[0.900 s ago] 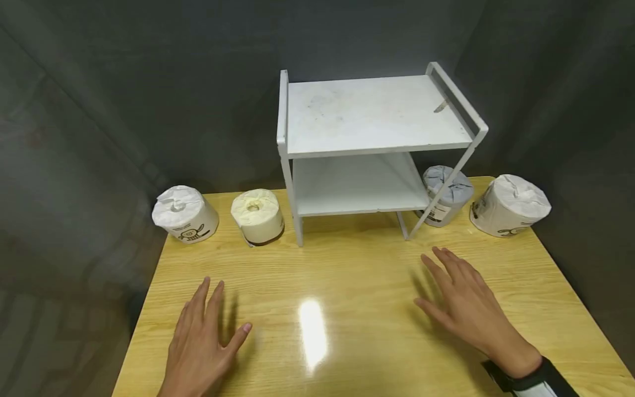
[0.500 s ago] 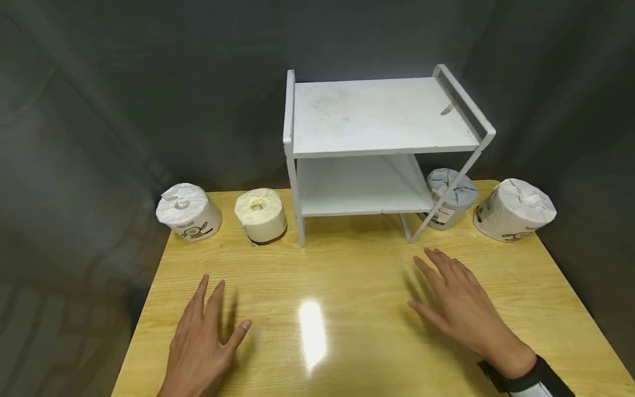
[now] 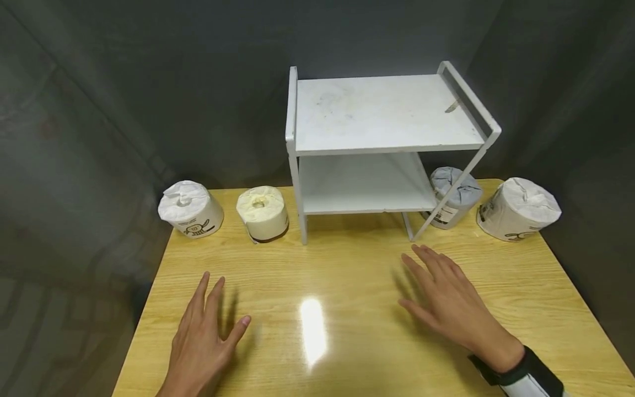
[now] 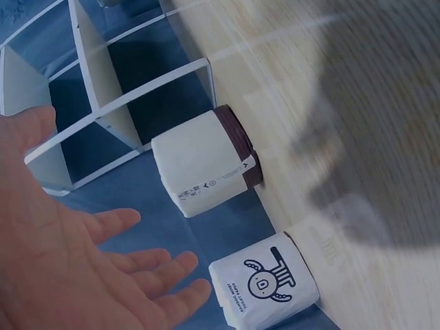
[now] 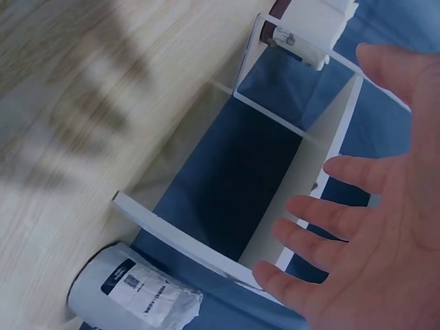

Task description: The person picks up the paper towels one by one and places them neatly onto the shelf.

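Both hands hover over the wooden table with fingers spread and nothing in them. My left hand (image 3: 198,336) is at the front left, nearest a white wrapped toilet roll (image 3: 191,209) and a cream toilet roll (image 3: 263,214) behind it. In the left wrist view its palm shows beside the white roll (image 4: 265,282) and the cream roll (image 4: 203,161). My right hand (image 3: 446,303) is at the front right, short of the white two-tier shelf (image 3: 387,116). Behind the shelf's right leg a grey-wrapped roll (image 3: 455,193) is partly hidden; another white roll (image 3: 520,209) stands farther right.
The shelf stands at the back centre, its slanted right leg (image 3: 458,184) reaching down to the table (image 3: 357,286). Dark cloth (image 3: 198,82) hangs behind and at both sides. A bright glare spot lies mid-table, and a black band (image 3: 521,366) circles the right wrist.
My right hand has drifted left and slightly up, still spread. The left hand is almost unmoved. Shelf and rolls appear shifted slightly right as the head view turns.
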`<state>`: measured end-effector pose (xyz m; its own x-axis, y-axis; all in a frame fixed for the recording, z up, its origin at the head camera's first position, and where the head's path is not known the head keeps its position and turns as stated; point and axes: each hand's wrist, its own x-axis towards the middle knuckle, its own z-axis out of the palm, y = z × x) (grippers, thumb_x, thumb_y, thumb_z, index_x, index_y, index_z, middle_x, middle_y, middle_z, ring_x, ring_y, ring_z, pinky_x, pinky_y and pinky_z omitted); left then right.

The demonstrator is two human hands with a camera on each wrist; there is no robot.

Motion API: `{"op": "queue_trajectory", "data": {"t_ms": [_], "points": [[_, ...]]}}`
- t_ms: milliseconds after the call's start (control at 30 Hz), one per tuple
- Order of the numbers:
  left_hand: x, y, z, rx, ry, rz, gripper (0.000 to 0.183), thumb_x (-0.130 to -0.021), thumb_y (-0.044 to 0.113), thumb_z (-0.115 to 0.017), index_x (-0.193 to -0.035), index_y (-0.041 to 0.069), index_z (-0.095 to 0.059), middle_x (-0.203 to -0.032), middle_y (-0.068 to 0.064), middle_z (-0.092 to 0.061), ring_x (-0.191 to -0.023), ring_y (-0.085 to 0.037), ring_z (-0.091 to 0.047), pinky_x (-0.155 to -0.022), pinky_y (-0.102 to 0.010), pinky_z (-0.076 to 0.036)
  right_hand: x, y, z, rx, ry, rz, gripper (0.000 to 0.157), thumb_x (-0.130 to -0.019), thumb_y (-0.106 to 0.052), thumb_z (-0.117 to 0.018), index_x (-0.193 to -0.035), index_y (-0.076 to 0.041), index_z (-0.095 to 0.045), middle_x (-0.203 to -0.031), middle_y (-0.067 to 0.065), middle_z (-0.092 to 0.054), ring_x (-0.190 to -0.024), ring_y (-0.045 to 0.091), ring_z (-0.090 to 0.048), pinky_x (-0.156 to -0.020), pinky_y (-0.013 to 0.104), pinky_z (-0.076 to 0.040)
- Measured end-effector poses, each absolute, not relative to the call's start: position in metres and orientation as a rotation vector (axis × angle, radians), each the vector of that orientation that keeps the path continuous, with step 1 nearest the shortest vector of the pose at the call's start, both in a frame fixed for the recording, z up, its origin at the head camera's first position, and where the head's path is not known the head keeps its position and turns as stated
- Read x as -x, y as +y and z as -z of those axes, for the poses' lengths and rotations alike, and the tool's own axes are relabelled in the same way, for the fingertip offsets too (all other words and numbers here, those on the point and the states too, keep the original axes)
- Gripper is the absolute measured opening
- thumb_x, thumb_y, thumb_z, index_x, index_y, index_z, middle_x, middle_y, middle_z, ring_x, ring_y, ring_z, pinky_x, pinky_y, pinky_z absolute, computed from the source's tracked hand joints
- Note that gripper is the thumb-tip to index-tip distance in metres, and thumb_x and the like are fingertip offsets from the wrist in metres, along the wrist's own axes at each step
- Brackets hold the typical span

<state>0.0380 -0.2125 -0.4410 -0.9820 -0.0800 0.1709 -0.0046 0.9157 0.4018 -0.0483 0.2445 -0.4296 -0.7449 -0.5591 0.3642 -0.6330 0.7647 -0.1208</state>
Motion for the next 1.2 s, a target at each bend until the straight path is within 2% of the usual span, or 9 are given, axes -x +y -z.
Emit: {"op": "queue_trajectory", "data": {"t_ms": [333, 633, 867, 1200], "points": [[-0.039, -0.214, 0.440, -0.096, -2.897, 0.667, 0.088, -0.093, 0.045, -0.080, -0.161, 0.007, -0.038, -0.171, -0.023, -0.022, -0.143, -0.056, -0.040, -0.087, -0.078, -0.047, 0.053, 0.237, 0.424, -0.968, -2.626, -0.342, 0.080, -0.105, -0.066, -0.049, -0.153, -0.002, -0.051, -0.155, 0.028, -0.048, -0.141, 0.047, -0.047, -0.110, 0.064, -0.037], [-0.041, -0.212, 0.439, -0.136, -2.915, 0.795, 0.083, -0.098, 0.043, -0.074, -0.163, 0.008, -0.036, -0.172, -0.023, -0.019, -0.148, -0.054, -0.034, -0.086, -0.080, -0.047, 0.055, 0.227, 0.424, -1.013, -2.640, -0.345, 0.077, -0.102, -0.060, -0.059, -0.154, -0.003, -0.050, -0.157, 0.026, -0.046, -0.143, 0.045, -0.045, -0.115, 0.062, -0.034], [-0.042, -0.214, 0.437, -0.153, -2.910, 1.018, 0.079, -0.105, 0.038, -0.067, -0.166, 0.008, -0.026, -0.172, -0.025, -0.015, -0.148, -0.059, -0.031, -0.094, -0.082, -0.043, 0.056, 0.220, 0.425, -1.050, -2.607, -0.341, 0.076, -0.104, -0.060, -0.055, -0.153, -0.002, -0.051, -0.156, 0.028, -0.047, -0.142, 0.045, -0.047, -0.115, 0.062, -0.035], [-0.040, -0.217, 0.441, -0.084, -2.753, 1.191, 0.073, -0.103, 0.023, -0.070, -0.162, 0.005, -0.032, -0.169, -0.029, -0.022, -0.147, -0.061, -0.030, -0.100, -0.083, -0.034, 0.060, 0.209, 0.423, -1.095, -2.604, -0.336, 0.077, -0.102, -0.058, -0.059, -0.154, -0.003, -0.049, -0.160, 0.026, -0.044, -0.145, 0.044, -0.044, -0.118, 0.063, -0.034]]}}
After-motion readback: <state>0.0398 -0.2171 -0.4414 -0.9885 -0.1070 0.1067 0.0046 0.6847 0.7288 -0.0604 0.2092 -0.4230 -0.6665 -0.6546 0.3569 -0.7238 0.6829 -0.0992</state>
